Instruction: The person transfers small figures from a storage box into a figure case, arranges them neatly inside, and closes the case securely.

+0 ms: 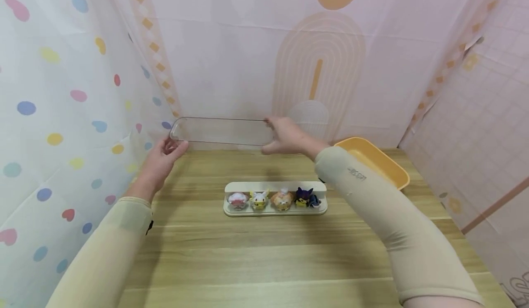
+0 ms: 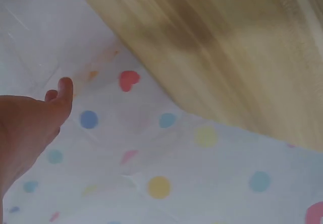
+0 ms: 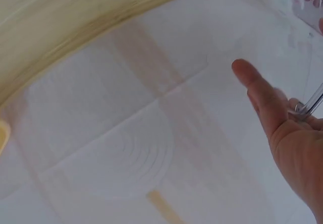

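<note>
A long clear plastic cover (image 1: 223, 131) with rounded ends is held up above the far edge of the table, in front of the back curtain. My left hand (image 1: 158, 163) grips its left end between thumb and fingers. Around the right end, my right hand (image 1: 288, 136) holds it with the thumb below and fingers above. Below and nearer sits a cream display base (image 1: 274, 187) bearing a row of several small figures, among them a pink-and-white one (image 1: 238, 201), an orange one (image 1: 283, 200) and a purple-eared one (image 1: 303, 197). In the left wrist view the cover is barely visible.
A yellow plastic tray (image 1: 396, 175) stands at the back right of the wooden table (image 1: 231, 262), partly behind my right forearm. A dotted curtain (image 1: 53, 170) hangs on the left, and patterned cloth (image 1: 223, 60) closes off the back and right.
</note>
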Demonstrator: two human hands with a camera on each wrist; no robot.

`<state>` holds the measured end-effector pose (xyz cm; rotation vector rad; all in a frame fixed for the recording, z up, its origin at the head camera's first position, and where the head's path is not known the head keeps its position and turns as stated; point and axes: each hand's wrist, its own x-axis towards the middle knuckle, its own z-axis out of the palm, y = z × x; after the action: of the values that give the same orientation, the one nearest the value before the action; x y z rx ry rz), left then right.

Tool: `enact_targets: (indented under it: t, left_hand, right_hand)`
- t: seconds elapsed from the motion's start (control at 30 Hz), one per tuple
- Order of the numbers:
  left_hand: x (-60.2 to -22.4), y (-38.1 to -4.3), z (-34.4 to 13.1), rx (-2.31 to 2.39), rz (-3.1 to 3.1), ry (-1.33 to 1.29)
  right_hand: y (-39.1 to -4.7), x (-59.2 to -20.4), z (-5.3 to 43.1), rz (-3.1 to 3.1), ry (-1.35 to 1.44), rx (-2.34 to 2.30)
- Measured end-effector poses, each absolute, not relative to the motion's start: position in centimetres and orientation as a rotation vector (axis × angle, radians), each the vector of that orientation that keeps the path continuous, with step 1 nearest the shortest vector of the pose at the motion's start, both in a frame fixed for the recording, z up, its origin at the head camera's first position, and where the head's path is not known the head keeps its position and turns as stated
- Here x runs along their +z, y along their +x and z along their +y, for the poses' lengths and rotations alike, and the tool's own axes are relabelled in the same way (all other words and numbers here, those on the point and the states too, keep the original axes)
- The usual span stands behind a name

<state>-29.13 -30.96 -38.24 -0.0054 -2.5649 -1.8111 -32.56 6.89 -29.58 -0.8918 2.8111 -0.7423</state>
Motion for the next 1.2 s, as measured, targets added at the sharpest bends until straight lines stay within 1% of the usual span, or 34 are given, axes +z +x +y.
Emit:
enact_targets:
  t: [0.23, 0.5, 0.7, 0.97, 1.2]
  left_hand:
    - [-37.4, -27.6, -29.7, -1.589, -2.712, -0.176]
    - [-35.5, -26.1, -28.0, -1.498, -2.782, -0.371]
    - [-34.5, -25.6, -26.6, -1.442, -2.796, -0.461]
    - [-33.4, -25.6, -24.8, -1.342, -2.813, -0.479]
    - [-33.0, -25.5, -24.1, -1.248, -2.868, -0.455]
  right_hand:
    - [-31.4, -28.6, 11.7, 2.736, -0.937, -0.844]
    - [-29.8, -27.7, 16.4, 2.649, -0.989, -0.907]
    - [-29.5, -27.3, 19.0, 2.616, -0.908, -0.956]
    - [-29.2, -27.4, 21.2, 2.661, -0.795, -0.942]
    - [-29.2, -28.0, 22.0, 2.683, -0.776, -0.896]
